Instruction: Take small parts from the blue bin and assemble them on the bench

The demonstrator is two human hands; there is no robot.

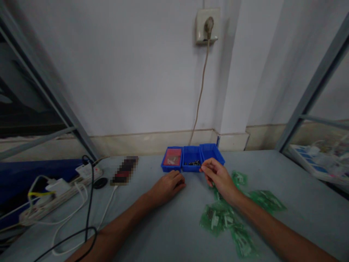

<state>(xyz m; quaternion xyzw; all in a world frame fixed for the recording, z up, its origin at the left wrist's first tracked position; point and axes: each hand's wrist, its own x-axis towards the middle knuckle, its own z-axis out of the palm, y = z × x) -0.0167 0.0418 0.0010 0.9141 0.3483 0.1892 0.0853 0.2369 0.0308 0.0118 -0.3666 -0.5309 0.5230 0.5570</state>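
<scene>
My left hand (pixel 168 186) rests on the grey table with its fingers curled; whatever is under them is hidden. Just beyond it stands a blue bin (pixel 164 165) holding a red piece and a small clear bag. My right hand (pixel 217 177) is raised in front of the bins, thumb and fingers pinched together. A tiny reddish spot shows at its fingertips, too small to name. Closest to those fingertips is the middle blue bin (pixel 191 153), with small dark and shiny metal parts (pixel 194 163) in it. A third blue bin (pixel 210 150) sits to its right.
Green plastic bags (pixel 214 218) lie under and around my right forearm. At left are a pixelated phone-like item (pixel 125 171), a white cable (pixel 108 207), a black cable (pixel 89 203) and a power strip (pixel 62 194). The wall (pixel 141 91) closes off the back.
</scene>
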